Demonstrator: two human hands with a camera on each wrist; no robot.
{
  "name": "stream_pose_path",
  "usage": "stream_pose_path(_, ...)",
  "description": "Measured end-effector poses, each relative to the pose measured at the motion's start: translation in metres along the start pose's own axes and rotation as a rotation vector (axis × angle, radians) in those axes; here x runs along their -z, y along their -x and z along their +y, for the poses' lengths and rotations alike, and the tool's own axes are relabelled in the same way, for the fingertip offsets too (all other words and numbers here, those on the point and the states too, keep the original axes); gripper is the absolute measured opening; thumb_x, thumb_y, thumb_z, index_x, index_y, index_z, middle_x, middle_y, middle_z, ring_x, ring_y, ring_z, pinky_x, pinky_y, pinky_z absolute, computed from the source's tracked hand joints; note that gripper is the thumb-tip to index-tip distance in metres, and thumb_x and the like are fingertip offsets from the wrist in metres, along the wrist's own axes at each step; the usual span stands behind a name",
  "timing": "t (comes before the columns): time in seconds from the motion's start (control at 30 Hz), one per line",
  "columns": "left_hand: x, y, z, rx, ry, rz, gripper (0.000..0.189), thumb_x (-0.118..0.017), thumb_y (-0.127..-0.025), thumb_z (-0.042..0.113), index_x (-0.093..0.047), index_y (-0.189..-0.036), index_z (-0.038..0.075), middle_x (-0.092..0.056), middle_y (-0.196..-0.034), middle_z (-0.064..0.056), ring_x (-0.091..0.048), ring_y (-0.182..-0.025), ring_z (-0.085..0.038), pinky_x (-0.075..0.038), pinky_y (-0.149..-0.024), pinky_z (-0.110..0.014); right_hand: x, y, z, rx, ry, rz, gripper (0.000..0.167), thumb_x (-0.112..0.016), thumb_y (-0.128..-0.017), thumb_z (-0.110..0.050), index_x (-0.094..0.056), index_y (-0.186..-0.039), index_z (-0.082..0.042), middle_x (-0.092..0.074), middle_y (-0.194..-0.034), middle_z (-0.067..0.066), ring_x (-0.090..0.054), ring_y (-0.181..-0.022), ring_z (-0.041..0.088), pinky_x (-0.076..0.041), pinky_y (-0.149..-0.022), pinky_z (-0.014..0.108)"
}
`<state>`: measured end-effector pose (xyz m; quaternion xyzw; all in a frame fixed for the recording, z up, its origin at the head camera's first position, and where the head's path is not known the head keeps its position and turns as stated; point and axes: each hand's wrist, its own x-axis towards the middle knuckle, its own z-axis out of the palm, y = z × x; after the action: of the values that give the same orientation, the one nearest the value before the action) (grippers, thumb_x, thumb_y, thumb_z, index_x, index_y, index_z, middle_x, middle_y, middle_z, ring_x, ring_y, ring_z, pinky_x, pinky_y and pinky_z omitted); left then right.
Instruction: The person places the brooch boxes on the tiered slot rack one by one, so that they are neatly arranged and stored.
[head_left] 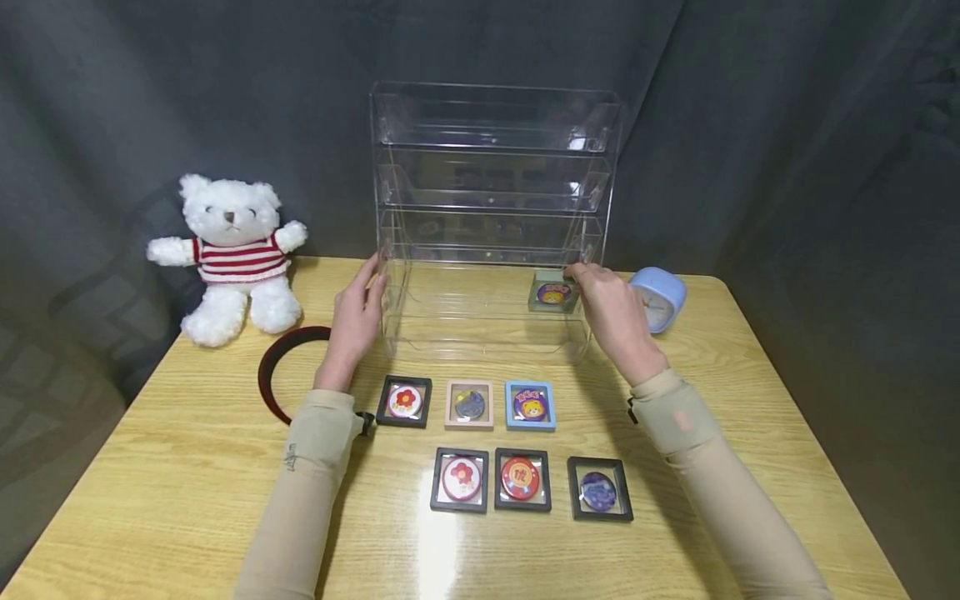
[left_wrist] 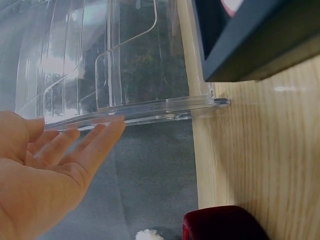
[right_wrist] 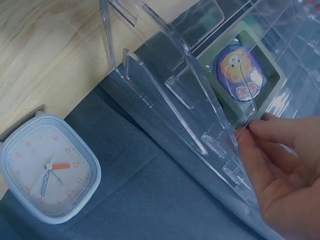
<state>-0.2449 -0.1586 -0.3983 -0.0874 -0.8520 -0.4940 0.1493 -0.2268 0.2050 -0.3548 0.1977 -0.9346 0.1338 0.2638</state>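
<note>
My right hand [head_left: 617, 315] pinches a corner of a green square display frame [head_left: 551, 293], which holds a round badge with a yellow bear on purple. The frame sits at a low shelf on the right side of a clear, tiered acrylic rack [head_left: 491, 152]. In the right wrist view, thumb and fingertips [right_wrist: 257, 127] meet at the frame's corner. My left hand [head_left: 357, 317] is at the rack's left side, its fingers extended against the clear side panel [left_wrist: 165, 106] in the left wrist view.
Before the rack lie several framed badges, including a blue frame [head_left: 530, 406], a pink frame [head_left: 469, 406] and a black frame [head_left: 601, 489]. A white teddy bear [head_left: 238, 260] and dark red headband [head_left: 268, 367] are left; a blue clock [head_left: 660, 300] stands right.
</note>
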Motion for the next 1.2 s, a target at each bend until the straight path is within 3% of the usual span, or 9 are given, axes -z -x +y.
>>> stream_pose_path(0.3, 0.001, 0.000, 0.000, 0.000, -0.006, -0.010, 0.050, -0.043, -0.118, 0.020, -0.041, -0.165, 0.006, -0.049, -0.160, -0.022, -0.063, -0.127, -0.047, -0.050, -0.094, -0.058, 0.005, 0.006, -0.005, -0.029, -0.065, 0.008, 0.028, -0.063, -0.102, 0.009, -0.070, -0.128, 0.005, -0.075, -0.114, 0.027, -0.071, -0.083, 0.042, -0.056, -0.059, 0.051)
stream_pose_path(0.57, 0.001, 0.000, 0.000, 0.002, -0.016, -0.005, 0.049, -0.044, -0.118, 0.020, -0.042, -0.165, 0.007, -0.052, -0.158, -0.022, -0.068, -0.097, -0.044, -0.048, -0.079, -0.051, 0.013, 0.012, -0.007, -0.058, -0.073, 0.031, 0.029, -0.064, -0.104, 0.000, -0.069, -0.132, 0.004, -0.073, -0.123, 0.027, -0.065, -0.068, 0.036, -0.051, -0.052, 0.047)
stream_pose_path(0.67, 0.001, 0.000, 0.000, 0.004, -0.020, -0.005, 0.050, -0.043, -0.118, 0.021, -0.041, -0.165, 0.007, -0.052, -0.158, -0.022, -0.067, -0.094, -0.044, -0.048, -0.078, -0.051, 0.016, 0.017, -0.008, -0.055, -0.110, 0.039, 0.029, -0.065, -0.104, -0.002, -0.070, -0.132, 0.004, -0.074, -0.123, 0.027, -0.060, -0.063, 0.034, -0.050, -0.054, 0.047)
stream_pose_path(0.8, 0.001, 0.000, 0.001, 0.002, -0.019, -0.002, 0.050, -0.043, -0.118, 0.021, -0.041, -0.165, 0.006, -0.052, -0.157, -0.023, -0.068, -0.096, -0.045, -0.048, -0.079, -0.052, 0.021, 0.024, -0.009, -0.060, -0.165, 0.034, 0.028, -0.066, -0.103, -0.003, -0.071, -0.129, 0.004, -0.073, -0.125, 0.026, -0.070, -0.082, 0.043, -0.056, -0.068, 0.053)
stream_pose_path(0.9, 0.001, -0.001, 0.001, -0.006, -0.022, 0.005, 0.049, -0.043, -0.118, 0.020, -0.042, -0.165, 0.006, -0.054, -0.155, -0.024, -0.067, -0.090, -0.043, -0.048, -0.078, -0.051, 0.023, 0.031, -0.008, -0.073, -0.191, 0.011, 0.027, -0.067, -0.103, -0.004, -0.072, -0.128, 0.004, -0.073, -0.124, 0.026, -0.071, -0.099, 0.046, -0.057, -0.079, 0.058)
stream_pose_path(1.07, 0.000, -0.001, 0.000, -0.007, -0.027, 0.008, 0.049, -0.044, -0.118, 0.019, -0.043, -0.164, 0.006, -0.056, -0.153, -0.025, -0.064, -0.082, -0.039, -0.046, -0.075, -0.047, 0.020, 0.043, -0.007, -0.073, -0.244, -0.031, 0.024, -0.070, -0.102, -0.004, -0.073, -0.125, 0.004, -0.075, -0.119, 0.024, -0.072, -0.094, 0.041, -0.059, -0.080, 0.053)
stream_pose_path(1.2, 0.000, -0.001, 0.000, -0.006, -0.025, 0.004, 0.049, -0.044, -0.118, 0.020, -0.043, -0.165, 0.006, -0.057, -0.152, -0.025, -0.062, -0.078, -0.038, -0.045, -0.071, -0.045, 0.016, 0.052, -0.007, -0.069, -0.307, -0.083, 0.025, -0.073, -0.101, -0.004, -0.073, -0.124, 0.006, -0.074, -0.121, 0.024, -0.073, -0.103, 0.041, -0.060, -0.086, 0.054)
